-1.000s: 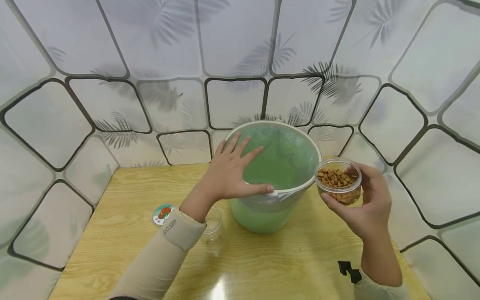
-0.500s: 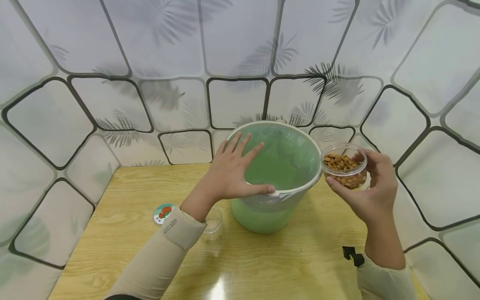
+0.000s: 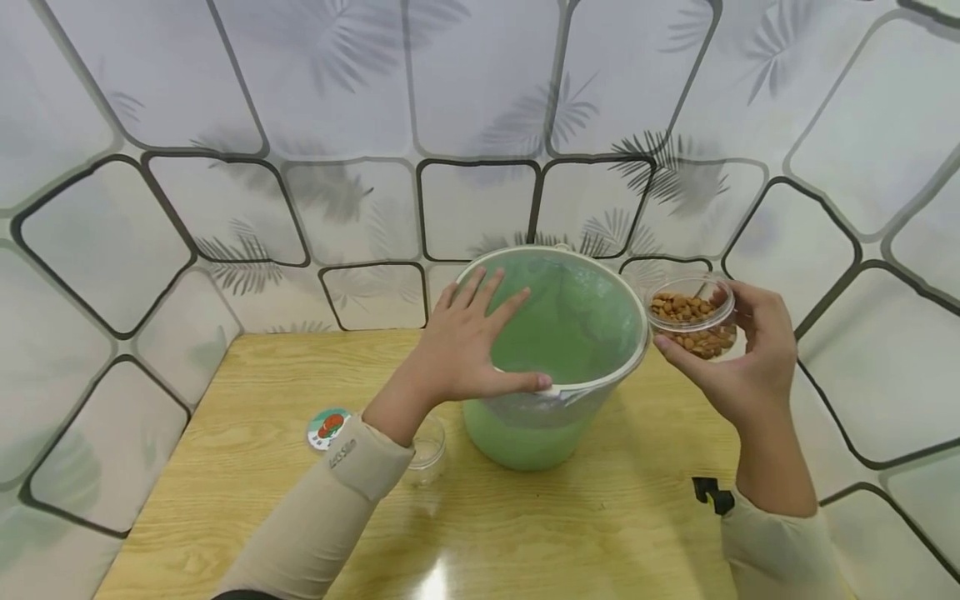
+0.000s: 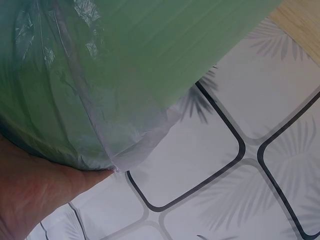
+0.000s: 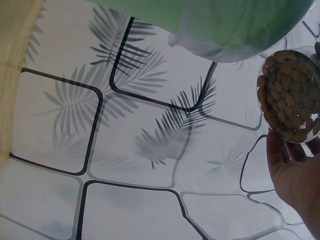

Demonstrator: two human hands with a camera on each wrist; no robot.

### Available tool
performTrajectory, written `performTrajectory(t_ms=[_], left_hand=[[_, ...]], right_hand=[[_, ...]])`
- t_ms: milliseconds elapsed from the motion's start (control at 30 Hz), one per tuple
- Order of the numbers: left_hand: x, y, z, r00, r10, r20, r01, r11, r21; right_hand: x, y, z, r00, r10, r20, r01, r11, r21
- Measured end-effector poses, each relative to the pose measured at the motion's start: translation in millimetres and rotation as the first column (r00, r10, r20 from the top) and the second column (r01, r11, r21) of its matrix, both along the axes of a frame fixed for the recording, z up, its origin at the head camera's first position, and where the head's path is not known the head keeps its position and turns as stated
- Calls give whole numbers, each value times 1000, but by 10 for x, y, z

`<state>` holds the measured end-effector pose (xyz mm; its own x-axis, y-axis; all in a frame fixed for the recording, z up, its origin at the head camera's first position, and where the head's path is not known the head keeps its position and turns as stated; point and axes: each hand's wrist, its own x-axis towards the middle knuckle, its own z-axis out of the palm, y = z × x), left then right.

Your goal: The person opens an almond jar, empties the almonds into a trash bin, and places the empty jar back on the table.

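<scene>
A pale green bucket with a white rim and a clear plastic liner stands on the table. My left hand lies across its left side with fingers spread straight, the thumb along the near rim. In the left wrist view the thumb meets the liner's edge. Beside the bucket's right rim, my right hand grips a clear round plastic jar, thumb on the near side. Almonds partly fill it, seen through the jar wall in the right wrist view.
A second clear jar stands by the left sleeve, partly covered by it. Left of that lies a round disc with a red tomato picture. Patterned white cloth walls close in the wooden table at the back and sides.
My right hand has carried the jar of almonds upward and slightly right in the head view, beside the rim. The left hand and bucket stay nearly where they were.
</scene>
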<state>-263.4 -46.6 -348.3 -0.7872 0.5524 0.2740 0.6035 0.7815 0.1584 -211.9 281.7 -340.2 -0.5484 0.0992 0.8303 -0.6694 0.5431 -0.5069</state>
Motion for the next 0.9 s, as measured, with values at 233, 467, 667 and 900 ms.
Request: performTrajectory(t_ms=[233,467,667,900], left_hand=[[-5,-3,-10,1000,3,-12,-3,1000,-2],[-2,-1,-30,1000,4,-18,-4,1000,5],[7,-4,-36,1000,4,-24,-4,1000,8],[-8,0,-13,1000,6,-17,-6,1000,-2]], right_hand=[[-71,-85,158,999,-38,14,37,999,26],[-300,21,57,993,-104,49,100,992,77],[-450,103,20,992,-114,58,107,987,121],[-533,129,58,992,-119,35,111,978,178]])
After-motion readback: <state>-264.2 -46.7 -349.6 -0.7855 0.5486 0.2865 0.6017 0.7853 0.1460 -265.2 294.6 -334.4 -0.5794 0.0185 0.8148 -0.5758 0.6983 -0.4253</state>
